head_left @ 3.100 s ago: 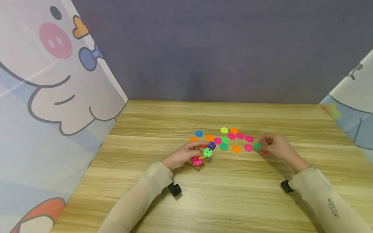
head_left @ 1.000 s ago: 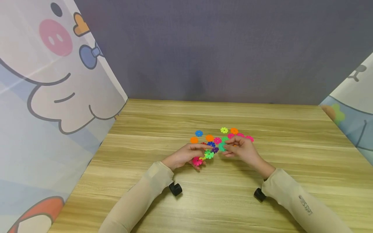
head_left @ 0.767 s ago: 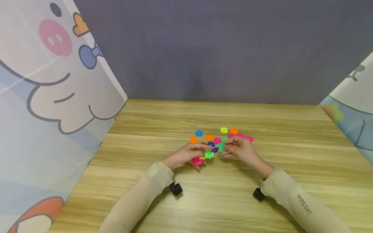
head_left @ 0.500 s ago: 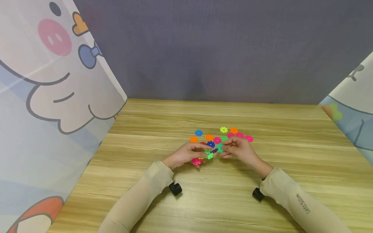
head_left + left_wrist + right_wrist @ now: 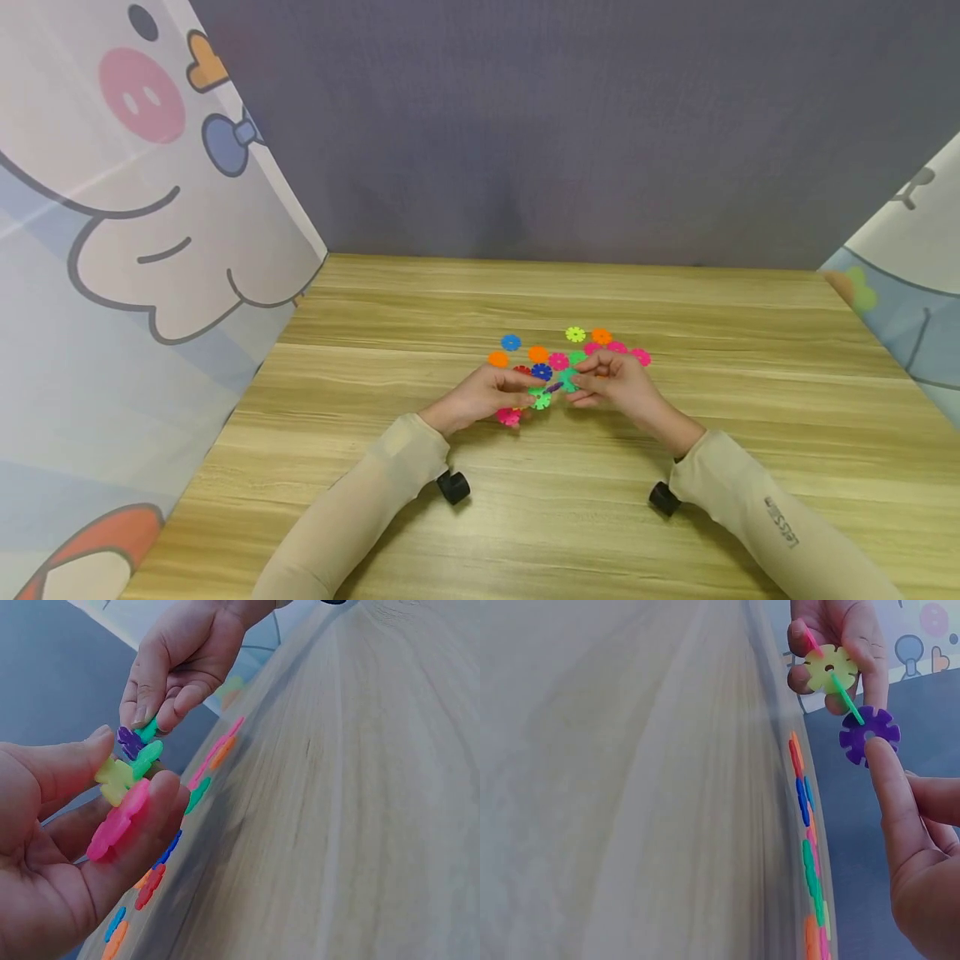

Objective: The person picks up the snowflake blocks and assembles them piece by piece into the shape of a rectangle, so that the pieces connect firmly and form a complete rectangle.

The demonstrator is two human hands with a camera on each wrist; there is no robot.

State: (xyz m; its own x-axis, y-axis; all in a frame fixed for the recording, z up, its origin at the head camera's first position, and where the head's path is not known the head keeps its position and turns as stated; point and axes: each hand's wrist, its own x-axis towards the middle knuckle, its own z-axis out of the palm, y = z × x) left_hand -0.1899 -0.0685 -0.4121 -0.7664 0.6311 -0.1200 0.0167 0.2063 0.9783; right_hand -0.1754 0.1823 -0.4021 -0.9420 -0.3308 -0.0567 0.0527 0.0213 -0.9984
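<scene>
My left hand (image 5: 483, 396) holds a short chain of slotted plastic snowflake discs joined at their notches. Along it run a pink disc (image 5: 120, 821), a yellow disc (image 5: 840, 671), a light green disc (image 5: 540, 400) and, at the far end, a purple disc (image 5: 870, 724). Thumb and fingers of that hand grip the chain by its pink, yellow and light green part. Facing it, my right hand (image 5: 618, 385) pinches a teal green disc (image 5: 567, 382) between thumb and fingertips, right at the purple disc's edge. In the right wrist view, the right fingers hide the teal disc.
Loose snowflake discs lie flat on the wooden table (image 5: 570, 500) just behind my hands, among them a blue disc (image 5: 511, 342), an orange disc (image 5: 602, 336), a yellow-green disc (image 5: 575, 334) and a dark blue disc (image 5: 542, 372). A grey panel (image 5: 555, 133) rises behind the table.
My right hand has brought the teal disc leftward from the right end of the loose discs to the chain. The purple disc has turned from face-on to nearly edge-on; my left hand stays put.
</scene>
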